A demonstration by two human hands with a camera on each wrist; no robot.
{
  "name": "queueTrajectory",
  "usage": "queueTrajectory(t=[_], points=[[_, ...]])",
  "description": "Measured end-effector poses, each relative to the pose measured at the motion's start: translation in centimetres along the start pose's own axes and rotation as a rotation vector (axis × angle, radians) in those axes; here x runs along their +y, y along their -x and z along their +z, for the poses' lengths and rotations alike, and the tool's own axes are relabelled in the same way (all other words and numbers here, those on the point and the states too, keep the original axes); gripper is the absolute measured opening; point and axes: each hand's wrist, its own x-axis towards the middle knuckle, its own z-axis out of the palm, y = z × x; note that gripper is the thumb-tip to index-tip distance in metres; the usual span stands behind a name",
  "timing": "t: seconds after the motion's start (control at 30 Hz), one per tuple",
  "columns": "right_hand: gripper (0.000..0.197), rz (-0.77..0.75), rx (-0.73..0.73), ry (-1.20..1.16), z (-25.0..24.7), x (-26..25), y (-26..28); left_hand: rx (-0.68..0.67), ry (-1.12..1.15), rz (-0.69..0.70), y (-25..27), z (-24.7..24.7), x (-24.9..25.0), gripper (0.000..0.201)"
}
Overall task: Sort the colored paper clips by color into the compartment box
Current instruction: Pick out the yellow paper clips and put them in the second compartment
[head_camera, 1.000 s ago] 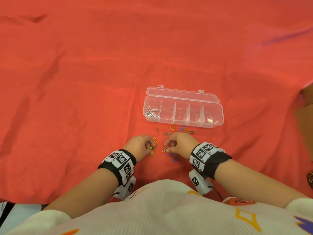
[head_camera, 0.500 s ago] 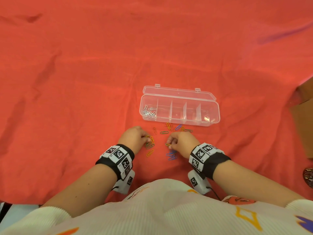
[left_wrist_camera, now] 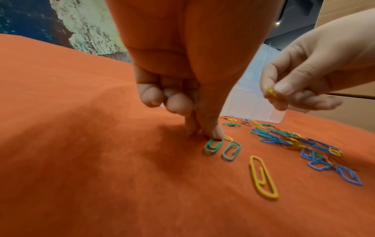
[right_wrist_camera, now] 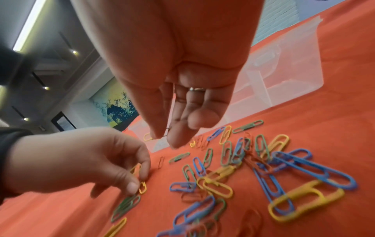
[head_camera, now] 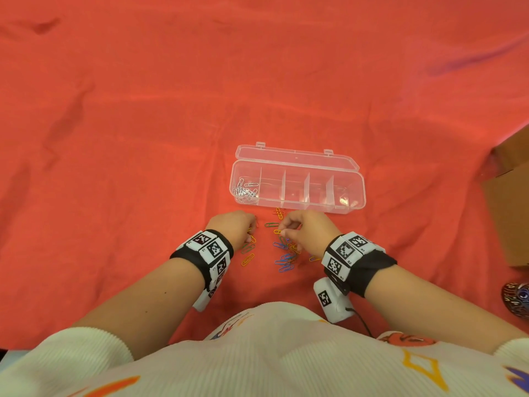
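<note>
The clear compartment box (head_camera: 297, 206) lies open on the red cloth, with silver clips (head_camera: 246, 190) in its leftmost compartment. Loose coloured paper clips (head_camera: 284, 257) lie in front of it, between my hands. My right hand (head_camera: 282, 230) hovers just above the pile and pinches a yellow clip (right_wrist_camera: 148, 137) between thumb and forefinger, the same yellow clip (left_wrist_camera: 270, 93) showing in the left wrist view. My left hand (head_camera: 252, 230) reaches down to the cloth, its thumb and forefinger closed on a small yellow clip (right_wrist_camera: 142, 187), right beside two green clips (left_wrist_camera: 213, 145).
A long yellow clip (left_wrist_camera: 262, 176) lies alone near my left wrist. Blue clips (right_wrist_camera: 294, 166) cluster under my right wrist. A cardboard box (head_camera: 512, 213) stands at the right edge, and a patterned object (head_camera: 518, 299) lies beneath it. Red cloth covers the whole table.
My right hand has lifted a yellow clip off the cloth. My left hand has shifted slightly left and forward, fingertips still down among the clips.
</note>
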Motion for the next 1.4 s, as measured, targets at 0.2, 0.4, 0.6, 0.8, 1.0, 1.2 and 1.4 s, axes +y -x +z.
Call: queueTrajectory(t=[0.2, 0.4, 0.6, 0.8, 1.0, 1.2, 1.4], points=[[0.008, -0.007, 0.243, -0.018, -2.1, -1.6, -1.2, -0.095, -0.051, -0.037, 0.1, -0.3, 0.7, 0.022], [0.015, 0.075, 0.316, -0.060, -3.3, -2.7, -3.5, -0.140, 0.036, -0.056, 0.5, -1.4, 1.5, 0.014], [0.020, 0.097, 0.275, -0.036, -3.1, -3.0, -4.2, 0.179, 0.214, 0.025, 1.0, -4.5, 2.7, 0.004], [0.022, 0.099, 0.211, 0.008, -3.2, -3.4, -4.2, 0.451, 0.208, 0.033, -1.2, -6.5, 3.6, 0.012], [0.025, 0.078, 0.239, -0.075, -3.0, -2.9, -4.0, 0.403, -0.006, 0.066, -3.4, -6.8, 4.0, 0.021], [0.019, -0.034, 0.347, -0.116, -2.7, -2.5, -2.6, 0.453, 0.097, 0.058, -2.6, -6.5, 3.3, 0.025], [0.017, -0.075, 0.198, 0.035, -1.4, -0.5, -1.6, 0.485, 0.132, 0.135, 1.4, -3.7, 2.9, 0.013]])
